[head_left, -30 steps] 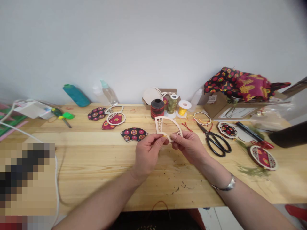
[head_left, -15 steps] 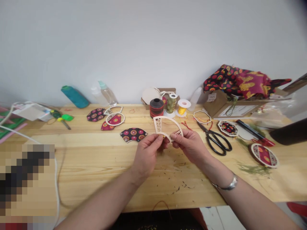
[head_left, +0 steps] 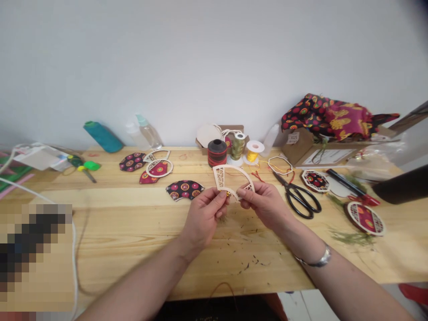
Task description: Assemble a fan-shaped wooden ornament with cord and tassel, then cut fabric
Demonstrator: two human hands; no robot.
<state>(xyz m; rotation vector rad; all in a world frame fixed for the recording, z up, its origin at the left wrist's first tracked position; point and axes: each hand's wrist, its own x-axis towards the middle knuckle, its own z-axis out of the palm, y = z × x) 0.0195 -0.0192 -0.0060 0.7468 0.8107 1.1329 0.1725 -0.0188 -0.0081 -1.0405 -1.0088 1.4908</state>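
Note:
Both my hands hold a pale wooden fan-shaped cut-out frame (head_left: 230,174) upright over the middle of the wooden table (head_left: 133,223). My left hand (head_left: 204,213) pinches its lower edge, where a small gold bead (head_left: 228,194) shows at the fingertips. My right hand (head_left: 264,203) pinches the frame's lower right corner. A silver bracelet (head_left: 317,260) sits on my right wrist. A fan-shaped piece of dark patterned fabric (head_left: 183,189) lies just left of my left hand.
Thread spools (head_left: 217,152) stand at the back centre, black scissors (head_left: 297,196) to the right, finished fabric ornaments (head_left: 365,217) further right. A cardboard box (head_left: 307,149) with patterned fabric sits back right. Bottles (head_left: 149,130), a teal spool (head_left: 103,136) and white cable (head_left: 75,249) lie left.
The frame and both hands have stayed almost in place; my fingers shifted slightly along its lower edge and the gold bead now shows more clearly.

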